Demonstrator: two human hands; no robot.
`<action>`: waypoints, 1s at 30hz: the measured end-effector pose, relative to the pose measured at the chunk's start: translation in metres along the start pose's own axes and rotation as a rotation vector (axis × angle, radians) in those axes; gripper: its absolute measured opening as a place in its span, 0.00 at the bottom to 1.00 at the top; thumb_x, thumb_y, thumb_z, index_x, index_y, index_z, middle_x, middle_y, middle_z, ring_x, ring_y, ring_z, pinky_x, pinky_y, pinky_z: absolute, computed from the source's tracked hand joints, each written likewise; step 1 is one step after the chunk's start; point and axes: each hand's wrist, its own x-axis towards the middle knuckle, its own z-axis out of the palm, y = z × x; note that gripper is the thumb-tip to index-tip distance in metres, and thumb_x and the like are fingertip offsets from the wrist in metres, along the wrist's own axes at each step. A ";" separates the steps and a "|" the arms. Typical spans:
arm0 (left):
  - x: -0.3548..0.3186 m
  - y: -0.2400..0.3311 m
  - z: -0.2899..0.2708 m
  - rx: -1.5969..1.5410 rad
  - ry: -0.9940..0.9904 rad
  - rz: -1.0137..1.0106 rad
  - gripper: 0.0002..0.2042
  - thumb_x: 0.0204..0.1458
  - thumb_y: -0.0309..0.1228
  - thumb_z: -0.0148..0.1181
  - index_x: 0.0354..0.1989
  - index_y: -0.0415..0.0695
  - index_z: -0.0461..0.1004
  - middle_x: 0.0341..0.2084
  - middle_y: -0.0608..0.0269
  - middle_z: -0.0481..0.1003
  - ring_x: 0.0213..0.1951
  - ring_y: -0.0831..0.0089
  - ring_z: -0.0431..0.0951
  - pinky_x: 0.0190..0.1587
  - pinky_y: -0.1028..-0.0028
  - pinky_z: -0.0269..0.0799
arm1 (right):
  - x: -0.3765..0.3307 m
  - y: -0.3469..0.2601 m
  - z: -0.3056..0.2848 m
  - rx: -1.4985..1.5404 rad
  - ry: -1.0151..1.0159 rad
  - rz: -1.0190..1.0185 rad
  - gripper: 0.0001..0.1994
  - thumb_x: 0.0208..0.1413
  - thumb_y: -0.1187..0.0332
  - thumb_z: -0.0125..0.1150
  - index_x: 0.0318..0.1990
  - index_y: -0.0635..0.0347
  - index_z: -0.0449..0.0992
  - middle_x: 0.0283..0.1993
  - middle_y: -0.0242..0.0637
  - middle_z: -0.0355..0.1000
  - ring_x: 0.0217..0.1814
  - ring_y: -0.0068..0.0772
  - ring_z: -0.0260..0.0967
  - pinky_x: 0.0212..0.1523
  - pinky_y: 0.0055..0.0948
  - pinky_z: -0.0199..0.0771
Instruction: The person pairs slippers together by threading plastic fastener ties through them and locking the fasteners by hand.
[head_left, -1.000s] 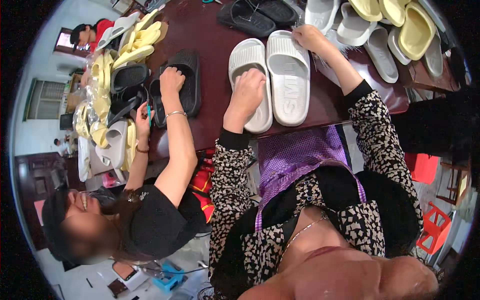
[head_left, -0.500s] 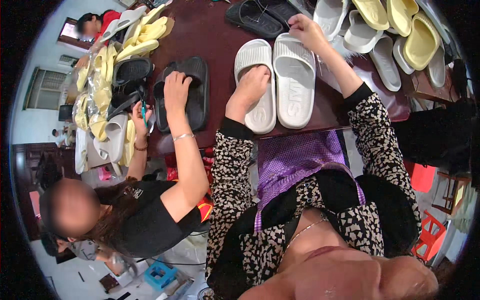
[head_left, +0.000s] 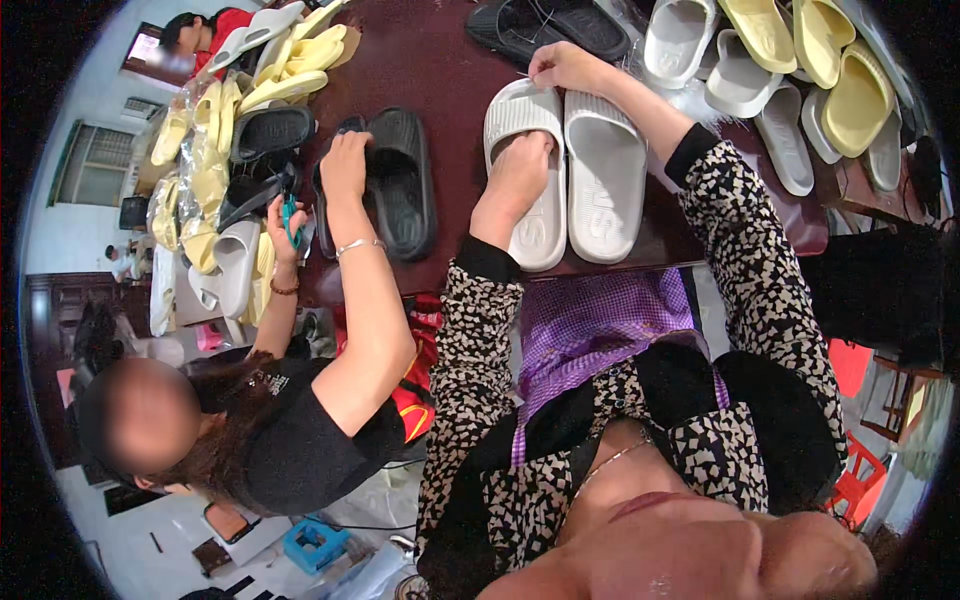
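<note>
A pair of light grey slide slippers lies side by side on the dark red table: the left slipper (head_left: 540, 225) and the right slipper (head_left: 606, 190). My left hand (head_left: 518, 178) is inside the left slipper, its curled fingers at the rear edge of the strap and their tips partly hidden. At that slipper's toe is my right hand (head_left: 572, 70), thumb and fingers pinched together. Whatever is between them is too small to make out. Neither hand touches the right slipper.
Beside me a co-worker handles black slippers (head_left: 402, 190) and holds teal-handled scissors (head_left: 292, 222). Black slippers (head_left: 545, 30) lie beyond my right hand. Yellow slippers (head_left: 860, 100) and grey ones (head_left: 785, 140) pile up at right, more yellow ones (head_left: 290, 75) at left.
My right hand has moved left, from the right slipper's toe to the left slipper's toe. My left hand stays inside the left slipper. The co-worker's black slippers have come apart somewhat.
</note>
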 end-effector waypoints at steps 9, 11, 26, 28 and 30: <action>-0.009 0.007 -0.002 0.188 0.082 -0.063 0.07 0.53 0.26 0.45 0.35 0.36 0.69 0.26 0.39 0.73 0.31 0.44 0.73 0.36 0.51 0.69 | -0.010 -0.002 0.005 0.119 -0.024 0.170 0.06 0.48 0.73 0.56 0.34 0.65 0.74 0.29 0.35 0.73 0.29 0.23 0.68 0.31 0.24 0.69; -0.008 0.010 -0.002 0.202 0.021 -0.086 0.08 0.52 0.25 0.45 0.35 0.36 0.69 0.26 0.40 0.73 0.32 0.44 0.74 0.36 0.52 0.69 | -0.011 -0.003 0.003 0.072 -0.056 0.175 0.07 0.48 0.73 0.56 0.34 0.64 0.73 0.29 0.35 0.73 0.30 0.23 0.68 0.32 0.25 0.69; 0.006 0.011 -0.009 0.205 -0.080 -0.063 0.10 0.51 0.25 0.41 0.35 0.37 0.70 0.31 0.40 0.74 0.36 0.46 0.74 0.40 0.52 0.68 | 0.010 -0.033 0.015 -0.098 -0.207 -0.091 0.10 0.47 0.67 0.57 0.35 0.63 0.76 0.33 0.39 0.74 0.38 0.32 0.70 0.40 0.29 0.69; 0.006 0.008 -0.007 0.183 -0.041 -0.019 0.10 0.51 0.25 0.41 0.35 0.38 0.70 0.31 0.40 0.74 0.36 0.46 0.74 0.40 0.52 0.68 | 0.009 -0.042 0.018 -0.094 -0.235 -0.078 0.10 0.47 0.67 0.57 0.36 0.63 0.76 0.33 0.39 0.74 0.38 0.31 0.70 0.41 0.29 0.68; 0.003 0.005 -0.005 0.186 -0.024 -0.023 0.10 0.50 0.25 0.41 0.34 0.38 0.70 0.30 0.41 0.74 0.36 0.46 0.74 0.40 0.52 0.68 | 0.007 -0.049 0.018 0.007 -0.273 0.004 0.11 0.47 0.67 0.57 0.36 0.63 0.77 0.34 0.38 0.74 0.39 0.30 0.69 0.42 0.29 0.68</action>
